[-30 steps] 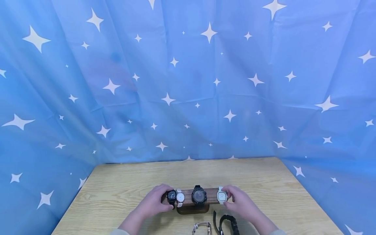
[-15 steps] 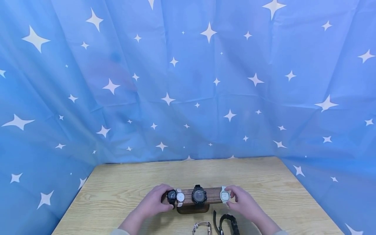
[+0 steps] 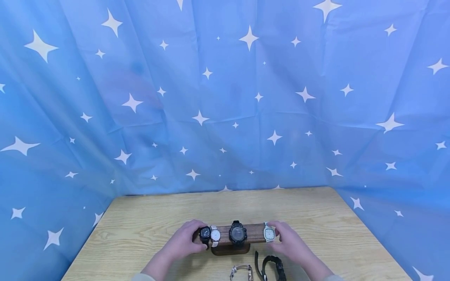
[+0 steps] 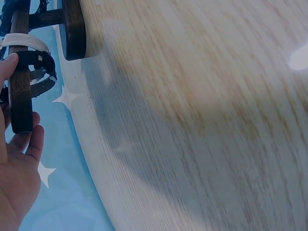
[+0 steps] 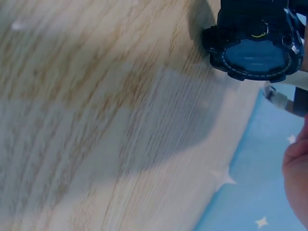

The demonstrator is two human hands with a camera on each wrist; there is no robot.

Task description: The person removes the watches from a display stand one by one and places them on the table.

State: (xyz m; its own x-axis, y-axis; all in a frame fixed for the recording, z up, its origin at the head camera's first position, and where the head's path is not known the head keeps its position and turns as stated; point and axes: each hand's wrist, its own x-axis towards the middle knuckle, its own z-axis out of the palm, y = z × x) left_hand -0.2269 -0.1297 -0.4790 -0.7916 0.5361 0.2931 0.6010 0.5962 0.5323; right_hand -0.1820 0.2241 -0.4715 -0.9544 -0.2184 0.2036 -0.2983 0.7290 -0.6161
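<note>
Starry blue cloth [image 3: 225, 93] behind wood tbl [image 3: 158, 210]; 2 hands [image 3: 186, 239] at watch stand [image 3: 254, 233].

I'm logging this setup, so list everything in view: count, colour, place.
Watch stand: one, dark brown, on the table
Small black watch: one, black, left end of the stand
Round white watch: one, white, beside it
Large watch: one, black, mid-stand
Square white watch: one, white, right end
Loose black watch: one, black, table, nearer the person
Slim band: one, pale, left of it
Table: one, light wood, beneath
Backdrop: one, blue with white stars, behind
Hands: two, left hand and right hand at the stand's ends
</note>
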